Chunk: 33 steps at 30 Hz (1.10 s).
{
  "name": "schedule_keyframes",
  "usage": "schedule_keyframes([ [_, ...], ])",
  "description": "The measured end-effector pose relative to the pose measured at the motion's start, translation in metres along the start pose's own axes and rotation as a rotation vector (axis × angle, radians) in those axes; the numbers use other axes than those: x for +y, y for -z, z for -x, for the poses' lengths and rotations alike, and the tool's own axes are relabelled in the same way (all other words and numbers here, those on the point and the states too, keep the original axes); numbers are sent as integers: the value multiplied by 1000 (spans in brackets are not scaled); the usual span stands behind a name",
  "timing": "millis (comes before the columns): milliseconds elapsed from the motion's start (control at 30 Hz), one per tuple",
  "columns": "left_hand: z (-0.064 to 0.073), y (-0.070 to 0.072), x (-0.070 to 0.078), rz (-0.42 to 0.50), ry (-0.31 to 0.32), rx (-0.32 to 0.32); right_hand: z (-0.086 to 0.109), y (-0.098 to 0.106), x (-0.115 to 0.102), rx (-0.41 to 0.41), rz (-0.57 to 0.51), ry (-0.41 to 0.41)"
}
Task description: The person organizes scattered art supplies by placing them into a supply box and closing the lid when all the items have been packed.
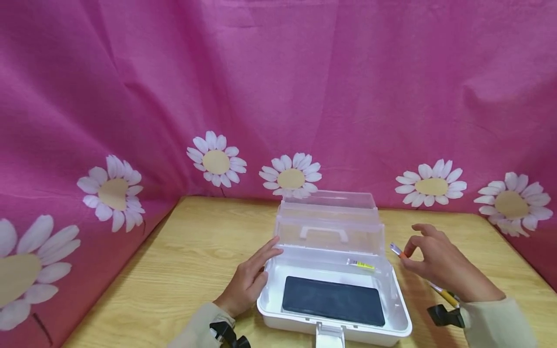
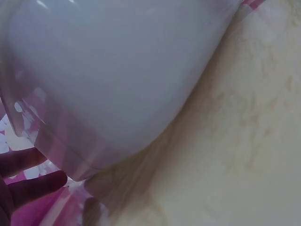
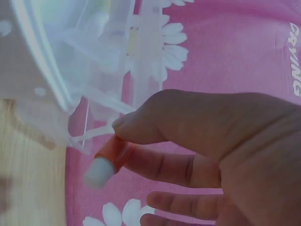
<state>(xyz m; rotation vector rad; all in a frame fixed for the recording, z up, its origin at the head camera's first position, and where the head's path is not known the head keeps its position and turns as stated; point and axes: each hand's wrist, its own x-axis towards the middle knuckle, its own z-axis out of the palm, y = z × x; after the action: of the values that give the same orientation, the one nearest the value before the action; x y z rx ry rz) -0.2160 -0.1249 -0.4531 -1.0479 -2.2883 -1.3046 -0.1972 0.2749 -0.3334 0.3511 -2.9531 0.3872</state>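
Note:
My right hand (image 1: 439,263) is raised just right of a white plastic storage box (image 1: 335,325). Between thumb and index finger it pinches a small orange tube with a white end (image 3: 104,165); its exact kind I cannot tell. The other fingers of that hand are spread apart. At the box's left side, my left hand (image 1: 249,280) rests with relaxed fingers, the fingertips right at the rim near the lid hinge. Inside the box lie a dark flat rectangular slab (image 1: 332,300) and a small yellow-and-white tube (image 1: 361,264). The clear lid (image 1: 330,234) stands raised at the back.
A yellow pen-like item (image 1: 446,295) lies on the wooden table (image 1: 183,261) under the right wrist, partly hidden. The box's front latch (image 1: 329,336) hangs down. A pink cloth with daisies (image 1: 348,96) stands behind and along both sides of the table.

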Motion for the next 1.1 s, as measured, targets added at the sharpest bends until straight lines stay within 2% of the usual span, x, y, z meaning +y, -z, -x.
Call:
schedule_keyframes([
  [133, 0, 0, -1, -43, -37, 13, 1, 3, -6, 53, -8, 48],
  [267, 0, -1, -2, -26, -30, 13, -1, 7, -17, 75, -29, 56],
  [500, 0, -1, -1, 14, 17, -1, -8, 7, -34, 69, -92, 74],
  [767, -2, -2, 0, 45, 41, -10, -14, 1, -43, 17, -170, 115],
  [967, -1, -2, 2, 92, 74, -11, -13, -6, -46, -20, -160, 129],
  [1100, -2, -2, 5, 122, 101, -11, -13, -7, -47, -5, -139, 139],
])
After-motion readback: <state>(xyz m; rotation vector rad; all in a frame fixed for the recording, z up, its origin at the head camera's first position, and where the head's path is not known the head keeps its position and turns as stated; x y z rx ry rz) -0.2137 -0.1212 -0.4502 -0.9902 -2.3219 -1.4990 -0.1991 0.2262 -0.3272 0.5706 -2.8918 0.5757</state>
